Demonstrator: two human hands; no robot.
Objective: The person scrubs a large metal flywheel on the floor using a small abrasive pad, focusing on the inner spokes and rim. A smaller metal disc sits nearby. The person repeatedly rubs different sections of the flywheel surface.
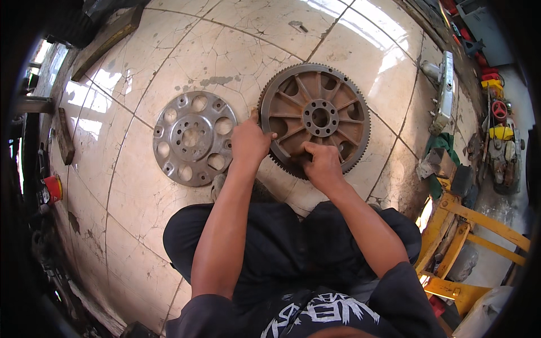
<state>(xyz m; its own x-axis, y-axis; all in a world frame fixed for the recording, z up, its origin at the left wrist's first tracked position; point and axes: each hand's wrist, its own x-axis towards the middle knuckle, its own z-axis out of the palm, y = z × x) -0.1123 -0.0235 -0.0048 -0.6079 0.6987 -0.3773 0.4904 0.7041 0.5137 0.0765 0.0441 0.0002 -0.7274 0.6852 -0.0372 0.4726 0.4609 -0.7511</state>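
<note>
A rusty brown flywheel with a toothed rim, ribs and a ring of holes round its hub lies on the tiled floor before me. My left hand is at its left rim, thumb over the edge and fingers along the teeth. Curled at its lower part, my right hand has its fingertips by an opening near the rim; what lies under them is hidden. A flat grey metal disc with round holes lies just left of my left hand, apart from the flywheel.
Yellow metal frame stands at my right. Farther right are a silvery metal part and a floor jack. At the left lie wooden pieces and a red container. The floor tiles are cracked.
</note>
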